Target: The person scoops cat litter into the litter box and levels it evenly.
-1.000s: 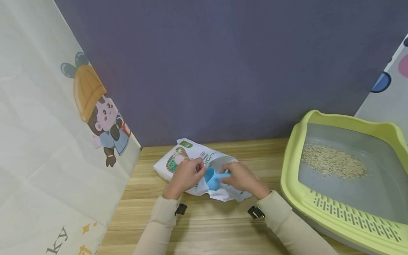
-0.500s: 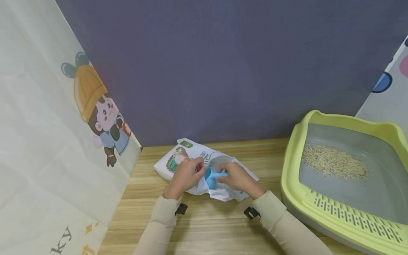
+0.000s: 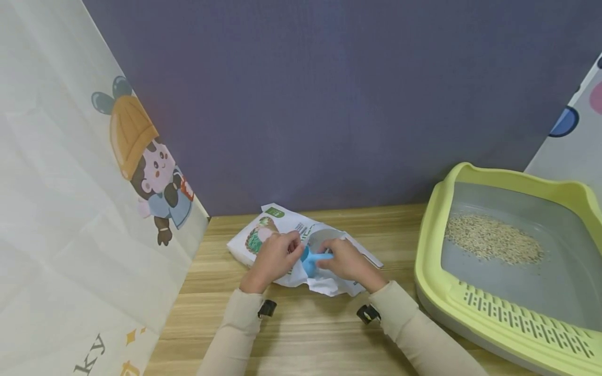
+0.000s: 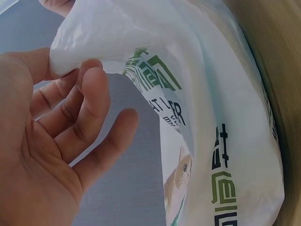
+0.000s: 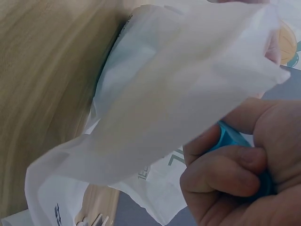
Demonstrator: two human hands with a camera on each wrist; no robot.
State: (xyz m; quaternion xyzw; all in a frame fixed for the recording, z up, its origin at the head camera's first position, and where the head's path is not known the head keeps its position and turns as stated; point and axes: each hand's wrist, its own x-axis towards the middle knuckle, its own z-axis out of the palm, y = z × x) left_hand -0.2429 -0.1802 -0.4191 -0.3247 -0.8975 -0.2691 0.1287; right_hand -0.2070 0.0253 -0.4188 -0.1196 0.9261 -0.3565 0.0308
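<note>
A white cat litter bag (image 3: 256,240) with green print lies on the wooden table, its torn mouth facing right. My left hand (image 3: 274,262) pinches the edge of that mouth between thumb and index finger; the left wrist view shows the other fingers of this hand (image 4: 51,141) loosely bent beside the plastic (image 4: 225,94). A blue scoop (image 3: 309,266) sits at the opening, its bowl partly inside the bag. My right hand (image 3: 349,263) grips the scoop's handle. In the right wrist view, fingers curl round the handle (image 5: 229,135), and the bag hides the bowl.
To the right stands a litter box with a yellow-green rim (image 3: 429,256) and slotted front ledge. Pale litter pellets (image 3: 494,240) lie in a pile on its grey floor. A dark panel (image 3: 320,104) rises behind the table (image 3: 301,334), and a printed sheet (image 3: 56,156) hangs at the left.
My right hand has moved slightly left with the scoop, pushing its bowl deeper into the bag's mouth. The left hand keeps its place on the bag's edge.
</note>
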